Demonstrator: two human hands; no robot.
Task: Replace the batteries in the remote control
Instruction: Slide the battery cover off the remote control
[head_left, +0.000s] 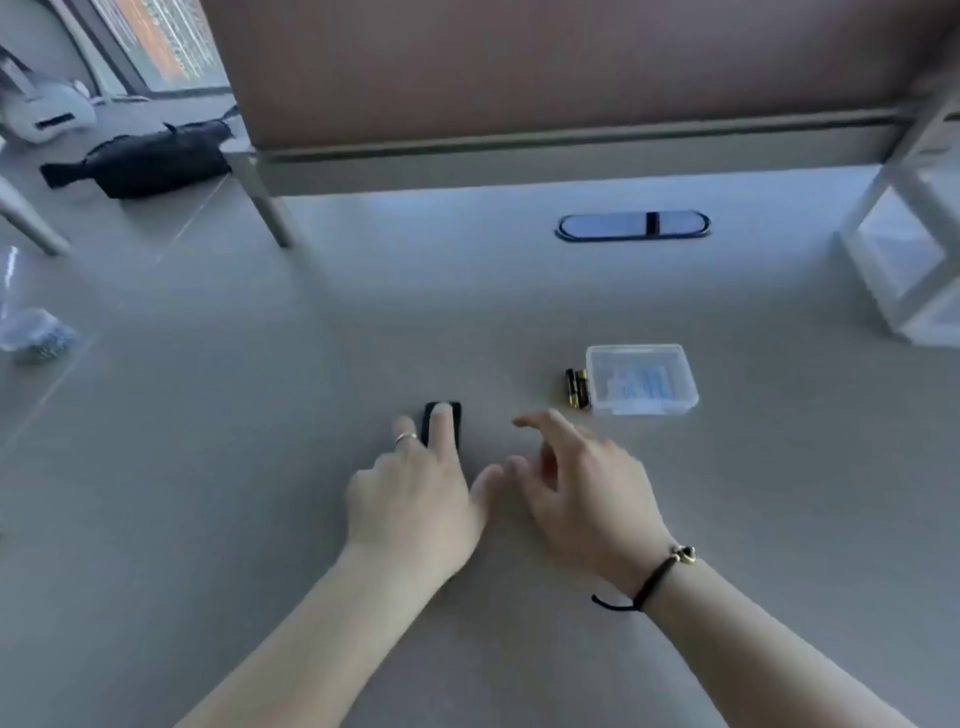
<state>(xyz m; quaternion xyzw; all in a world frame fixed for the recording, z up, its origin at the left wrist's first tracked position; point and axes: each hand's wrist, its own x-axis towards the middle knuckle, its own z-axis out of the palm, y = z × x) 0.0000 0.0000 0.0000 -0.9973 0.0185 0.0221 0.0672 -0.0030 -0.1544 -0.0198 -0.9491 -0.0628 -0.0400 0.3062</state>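
Although we can read no writing on any item, the layout is clear. The left hand (415, 499) lies palm down on the black remote control (451, 422), fingers spread flat, pressing rather than gripping. The remote's long axis runs away from us. The right hand (587, 499) hovers beside it, loosely open, empty. Two black-and-gold batteries (577, 388) touch the clear plastic box (641, 379), right of the remote.

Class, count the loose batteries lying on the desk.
2 batteries, side by side, left of the clear plastic box. More may be hidden inside the box or the remote.
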